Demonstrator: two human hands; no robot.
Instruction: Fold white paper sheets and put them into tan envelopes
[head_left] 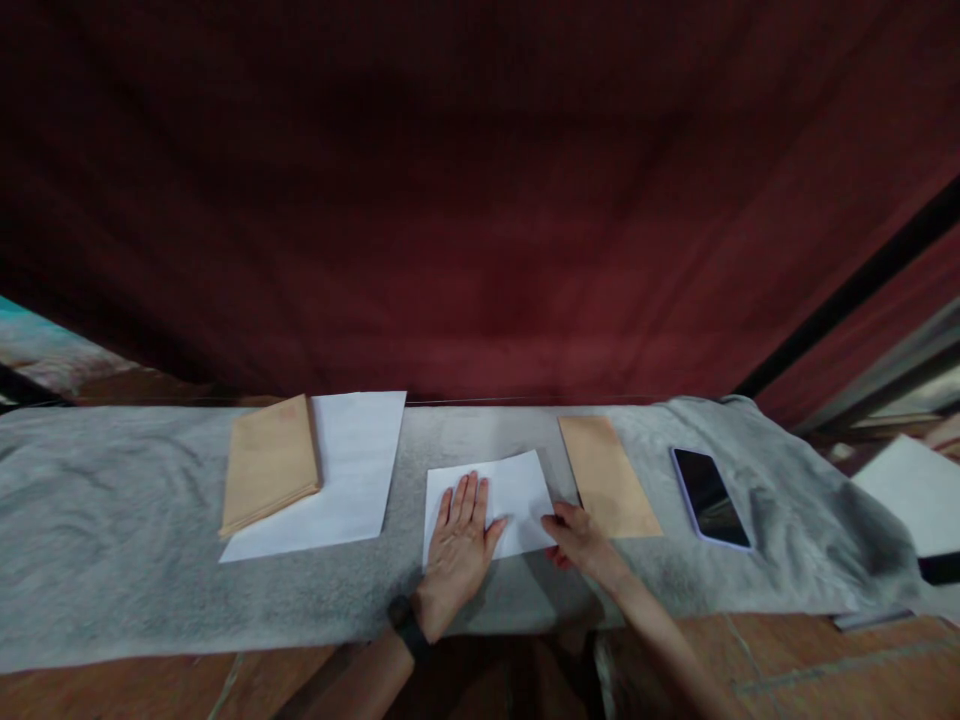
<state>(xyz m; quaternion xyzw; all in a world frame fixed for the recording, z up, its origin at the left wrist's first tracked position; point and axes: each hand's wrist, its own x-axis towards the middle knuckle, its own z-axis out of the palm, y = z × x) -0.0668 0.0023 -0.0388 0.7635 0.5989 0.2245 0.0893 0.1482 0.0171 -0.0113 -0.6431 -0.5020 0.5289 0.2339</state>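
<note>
A folded sheet of white paper (517, 487) lies on the grey cloth in front of me. My left hand (461, 530) rests flat on its left part, fingers stretched out, with a dark watch on the wrist. At the paper's right edge, my right hand (574, 535) pinches the corner between thumb and fingers. Just beyond that hand lies a single brown envelope (607, 475), apart from the white paper.
To the left, a stack of brown envelopes (270, 455) sits on larger white paper (360, 460). A phone (710, 497) lies at the right on the grey cloth (150, 590). Behind the surface hangs a dark red curtain (480, 250). Something white (911, 495) stands at the far right.
</note>
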